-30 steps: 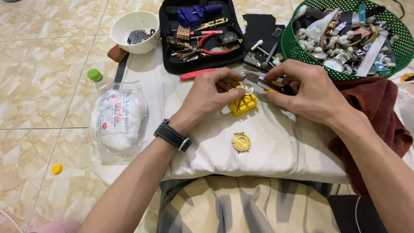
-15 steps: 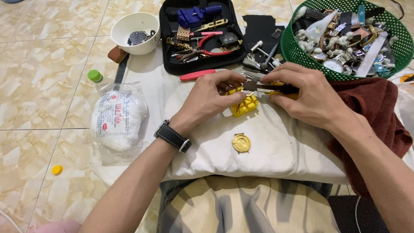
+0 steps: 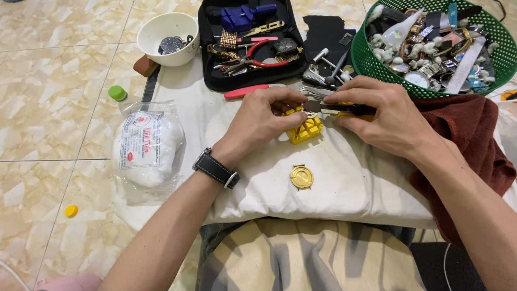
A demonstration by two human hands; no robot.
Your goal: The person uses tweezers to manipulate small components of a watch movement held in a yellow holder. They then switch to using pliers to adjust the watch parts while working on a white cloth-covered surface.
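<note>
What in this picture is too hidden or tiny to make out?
Head view:
- Small part on the yellow holder: too small, covered by left hand fingers.
- Tool tip and handle: mostly inside right hand.
- Green basket: cut off by the right edge.
- Bowl contents: too small.

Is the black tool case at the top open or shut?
Open. The black tool case lies spread flat, with pliers and other small tools showing inside it.

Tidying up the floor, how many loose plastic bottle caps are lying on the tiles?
2: a green cap left of the white bowl, a yellow cap near the bottom left. Others may be hidden.
</note>
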